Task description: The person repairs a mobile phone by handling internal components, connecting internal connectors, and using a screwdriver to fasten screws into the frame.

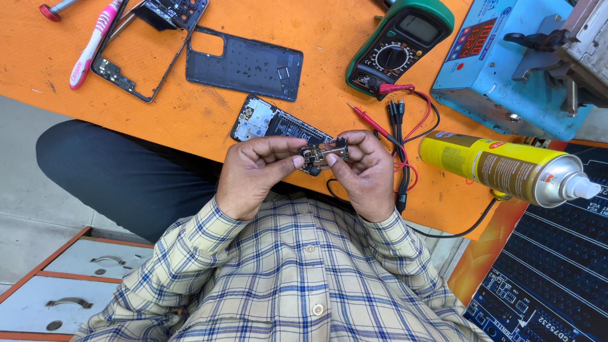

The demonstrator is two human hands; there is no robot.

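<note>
We find the left hand (pixel 256 171) and right hand (pixel 366 170) both pinching a small circuit board (pixel 321 155) between fingertips, held above the near edge of the orange counter (pixel 190 114). Just behind it lies an opened phone (pixel 272 122); a back cover (pixel 246 63) and frame (pixel 136 57) lie farther back. A multimeter (pixel 398 44) and a yellow spray can (pixel 506 168) sit to the right.

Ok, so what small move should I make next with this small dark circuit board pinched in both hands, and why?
Probably lower the small dark circuit board onto the orange table mat just ahead. Your left hand and right hand both pinch it in mid-air at the table edge, so neither is free for the red-tipped test probe lying close by.
</note>
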